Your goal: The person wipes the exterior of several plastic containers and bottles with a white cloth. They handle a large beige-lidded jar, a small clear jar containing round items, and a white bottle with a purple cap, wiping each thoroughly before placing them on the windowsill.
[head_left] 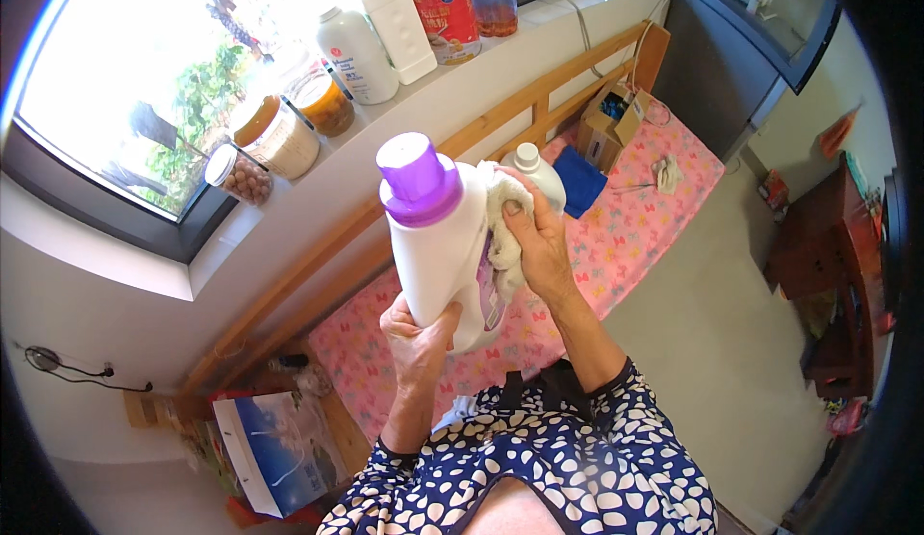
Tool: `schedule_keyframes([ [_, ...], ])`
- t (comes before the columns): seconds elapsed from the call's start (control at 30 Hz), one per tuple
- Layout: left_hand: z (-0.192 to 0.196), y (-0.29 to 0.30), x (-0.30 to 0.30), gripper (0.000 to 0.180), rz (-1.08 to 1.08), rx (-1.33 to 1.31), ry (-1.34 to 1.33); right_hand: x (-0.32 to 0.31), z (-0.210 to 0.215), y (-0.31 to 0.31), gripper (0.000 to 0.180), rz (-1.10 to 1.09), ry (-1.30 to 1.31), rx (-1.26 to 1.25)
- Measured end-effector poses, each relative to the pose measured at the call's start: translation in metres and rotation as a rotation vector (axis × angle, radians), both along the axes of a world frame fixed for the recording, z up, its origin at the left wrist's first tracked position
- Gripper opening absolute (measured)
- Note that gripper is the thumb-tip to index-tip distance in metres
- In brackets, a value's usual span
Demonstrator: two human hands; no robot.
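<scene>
A large white detergent bottle (428,266) with a purple cap (416,177) is held up in front of me, tilted a little to the left. My left hand (419,338) grips it low down, its thumb across the front. My right hand (537,237) is closed on a cream cloth (507,222), pressed against the bottle's right side near the handle. The cloth covers part of the purple label. Just beyond my right hand stands a smaller white bottle (541,177) with a white cap, partly hidden by that hand.
Below lies a pink patterned cover (635,246) on a wooden bench or bed. On it are a blue cloth (579,181), a cardboard box (608,136) and a crumpled rag (667,175). Jars and bottles, including a red can (448,20), line the windowsill (260,246).
</scene>
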State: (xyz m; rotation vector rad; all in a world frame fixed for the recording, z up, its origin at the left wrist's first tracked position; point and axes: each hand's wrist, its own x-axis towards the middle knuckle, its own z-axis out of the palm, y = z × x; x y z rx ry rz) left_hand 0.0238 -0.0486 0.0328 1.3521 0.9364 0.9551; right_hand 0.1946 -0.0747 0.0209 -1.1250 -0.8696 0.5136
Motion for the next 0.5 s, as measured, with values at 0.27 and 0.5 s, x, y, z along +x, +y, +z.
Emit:
schedule_keyframes([
  [0.27,-0.011,-0.001,-0.004,0.02,-0.027,-0.008,0.01,-0.004,0.005,-0.022,0.042,-0.176,-0.596,0.229],
  [0.5,-0.019,-0.002,-0.012,0.021,-0.154,0.11,0.129,0.036,0.032,-0.025,0.033,0.043,-0.467,0.097],
])
